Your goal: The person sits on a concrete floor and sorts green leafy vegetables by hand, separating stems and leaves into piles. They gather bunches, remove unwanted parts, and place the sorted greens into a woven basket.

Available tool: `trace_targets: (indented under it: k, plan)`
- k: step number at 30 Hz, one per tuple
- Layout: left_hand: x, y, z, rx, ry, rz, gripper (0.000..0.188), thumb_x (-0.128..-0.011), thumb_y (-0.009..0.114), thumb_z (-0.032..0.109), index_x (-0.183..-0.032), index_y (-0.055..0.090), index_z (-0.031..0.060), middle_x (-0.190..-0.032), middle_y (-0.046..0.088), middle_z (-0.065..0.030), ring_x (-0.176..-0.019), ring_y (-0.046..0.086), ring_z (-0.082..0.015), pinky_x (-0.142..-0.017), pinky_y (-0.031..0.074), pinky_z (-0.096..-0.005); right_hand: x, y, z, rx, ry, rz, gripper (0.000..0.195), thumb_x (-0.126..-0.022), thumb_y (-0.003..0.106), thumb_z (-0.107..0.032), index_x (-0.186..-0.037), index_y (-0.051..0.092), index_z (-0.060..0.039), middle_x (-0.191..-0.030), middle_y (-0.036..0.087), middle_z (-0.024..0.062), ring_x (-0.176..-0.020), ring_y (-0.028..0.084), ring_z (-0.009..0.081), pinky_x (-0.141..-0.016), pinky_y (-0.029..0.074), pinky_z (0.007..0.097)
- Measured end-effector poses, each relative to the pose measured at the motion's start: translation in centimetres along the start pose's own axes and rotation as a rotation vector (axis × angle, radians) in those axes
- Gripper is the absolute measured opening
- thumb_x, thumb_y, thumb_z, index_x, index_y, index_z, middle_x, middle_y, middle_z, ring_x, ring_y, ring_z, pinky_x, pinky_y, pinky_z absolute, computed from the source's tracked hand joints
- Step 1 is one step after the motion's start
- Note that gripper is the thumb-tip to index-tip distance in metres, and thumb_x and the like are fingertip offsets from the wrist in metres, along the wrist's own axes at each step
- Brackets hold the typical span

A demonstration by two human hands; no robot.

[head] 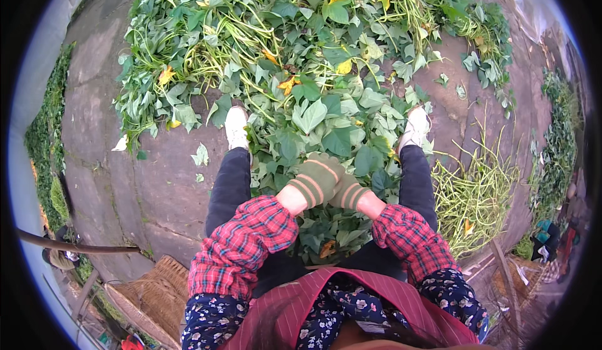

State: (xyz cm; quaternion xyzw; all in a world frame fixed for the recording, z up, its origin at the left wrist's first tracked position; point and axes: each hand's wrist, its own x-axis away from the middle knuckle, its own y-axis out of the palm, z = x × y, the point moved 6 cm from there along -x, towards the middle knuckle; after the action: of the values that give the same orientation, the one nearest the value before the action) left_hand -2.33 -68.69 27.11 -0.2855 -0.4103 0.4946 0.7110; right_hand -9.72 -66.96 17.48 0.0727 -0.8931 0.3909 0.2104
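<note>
Both my hands wear olive-green knitted gloves with pinkish stripes and meet in front of my lap. My left hand (321,175) overlaps my right hand (349,189), hiding most of its fingers. Whether anything is held between them cannot be made out. Below and around them lies a heap of leafy green vines (305,115), apparently sweet potato vines, reaching between my shoes and spreading ahead. Some yellowed leaves (344,67) are mixed in. Bundles of long pale stems (230,39) show in the heap. Beside my right leg is a pile of bare leafless stems (475,194).
Concrete ground (117,162) shows at the left, with a few loose leaves (200,155). A wicker basket (155,293) stands at lower left, near a wooden pole (84,247). Another woven basket (515,282) is at lower right. More greenery (557,138) lines the right side.
</note>
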Motion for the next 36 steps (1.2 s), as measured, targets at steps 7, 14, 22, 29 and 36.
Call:
trace_targets:
  k: [7,14,22,29,36]
  plan:
    - [0.2,0.2,-0.2,-0.002,-0.052,-0.159,0.026,-0.071,0.055,0.029,-0.087,0.061,0.0087,-0.088,0.057,-0.0095,-0.087,0.053,-0.0254,-0.075,0.039,-0.0364,-0.4,2.0,1.0,0.037,-0.051,0.125,0.023,-0.070,0.051,-0.025,-0.089,0.058,-0.0146,-0.087,0.060,0.0102,-0.085,0.055,0.0292,-0.072,0.045,0.0363]
    - [1.7,-1.3,-0.1,0.097,0.006,0.052,0.019,-0.070,0.059,0.025,-0.077,0.059,0.0076,-0.079,0.056,-0.0103,-0.077,0.055,-0.0265,-0.067,0.041,-0.0376,-2.9,-6.0,4.8,-0.121,0.263,-0.022,0.023,-0.071,0.053,-0.027,-0.089,0.057,-0.0126,-0.082,0.060,0.0143,-0.079,0.057,0.0315,-0.069,0.045,0.0375]
    - [3.3,-2.3,-0.6,0.097,-0.004,-0.111,0.018,-0.071,0.056,0.023,-0.080,0.062,0.0081,-0.081,0.058,-0.0093,-0.078,0.056,-0.0250,-0.066,0.043,-0.0364,-23.2,-18.6,1.7,-0.054,0.142,0.366,0.024,-0.076,0.050,-0.028,-0.091,0.057,-0.0103,-0.082,0.060,0.0174,-0.078,0.057,0.0340,-0.070,0.045,0.0394]
    - [5.8,-4.1,-1.1,0.063,0.085,-0.210,0.016,-0.071,0.055,0.015,-0.084,0.062,0.0080,-0.083,0.061,-0.0063,-0.079,0.059,-0.0231,-0.062,0.045,-0.0345,-36.2,-22.2,-2.3,0.354,0.358,0.419,0.057,-0.072,0.057,-0.041,-0.114,0.043,-0.0048,-0.108,0.053,0.0183,-0.097,0.053,0.0316,-0.080,0.042,0.0406]
    - [6.8,-4.5,-1.4,0.147,0.099,-0.230,0.024,-0.073,0.054,0.016,-0.095,0.058,0.0085,-0.090,0.059,-0.0061,-0.084,0.057,-0.0234,-0.066,0.044,-0.0351,-38.7,-19.7,-2.3,0.293,0.433,0.208,0.058,-0.076,0.052,-0.032,-0.118,0.034,0.0024,-0.092,0.058,0.0227,-0.089,0.056,0.0351,-0.076,0.044,0.0392]
